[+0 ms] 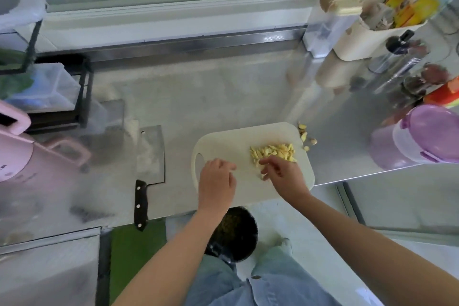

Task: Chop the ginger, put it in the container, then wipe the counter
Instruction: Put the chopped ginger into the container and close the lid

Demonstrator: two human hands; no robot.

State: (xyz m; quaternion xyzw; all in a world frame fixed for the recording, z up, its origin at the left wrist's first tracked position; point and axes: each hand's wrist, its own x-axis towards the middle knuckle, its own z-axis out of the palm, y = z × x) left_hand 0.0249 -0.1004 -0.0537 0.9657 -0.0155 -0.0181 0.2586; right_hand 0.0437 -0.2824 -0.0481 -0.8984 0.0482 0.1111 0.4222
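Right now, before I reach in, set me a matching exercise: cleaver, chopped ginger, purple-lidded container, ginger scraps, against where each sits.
1 cleaver
2 chopped ginger
3 purple-lidded container
4 ginger scraps

A on the cutting board
B counter, off the board's far right corner
C counter, left of the board
D counter, far right

Pairs: 1-C, 2-A, 3-D, 4-B

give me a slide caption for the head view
Right hand at the chopped ginger pile, left hand over the cutting board, cleaver lying aside on the steel counter.
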